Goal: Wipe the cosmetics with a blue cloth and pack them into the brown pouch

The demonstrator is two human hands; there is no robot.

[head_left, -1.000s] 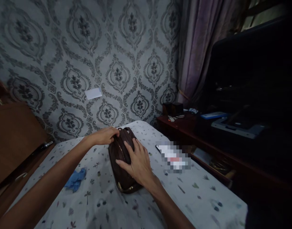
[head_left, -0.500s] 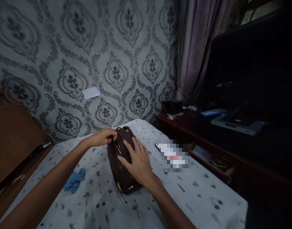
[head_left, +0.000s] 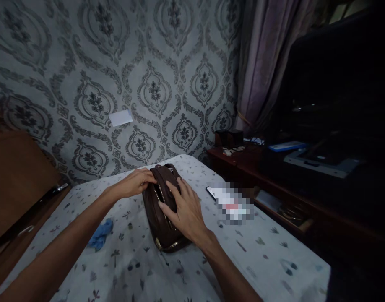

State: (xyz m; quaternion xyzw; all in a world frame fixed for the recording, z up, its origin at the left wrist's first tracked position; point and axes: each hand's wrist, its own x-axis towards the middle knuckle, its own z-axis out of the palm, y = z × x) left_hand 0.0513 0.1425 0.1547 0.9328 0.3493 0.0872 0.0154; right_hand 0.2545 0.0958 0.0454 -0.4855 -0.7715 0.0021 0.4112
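Observation:
A dark brown leather-look bag (head_left: 152, 218) with gold-coloured zippers lies on the patterned white cloth, its long side running away from me. One zipper (head_left: 159, 193) on its upper face is parted, showing a narrow dark gap. At the bag's far left edge, my left hand (head_left: 136, 183) is closed, with its fingertips by the far end of that zipper; exactly what they pinch is hidden. My right hand (head_left: 185, 209) rests across the right side of the bag, fingers spread, thumb beside the zipper.
A crumpled blue cloth (head_left: 101, 235) lies left of the bag. To the right is a phone (head_left: 213, 193), mostly pixelated. A dark red desk (head_left: 216, 156) with a pulled-out drawer (head_left: 301, 226) stands beyond the surface's right edge. A brown board (head_left: 19, 180) is at left.
The zipper gap looks wider and darker than before. My left hand has shifted slightly at the bag's far edge; my right hand stays on the bag. The view has turned a little.

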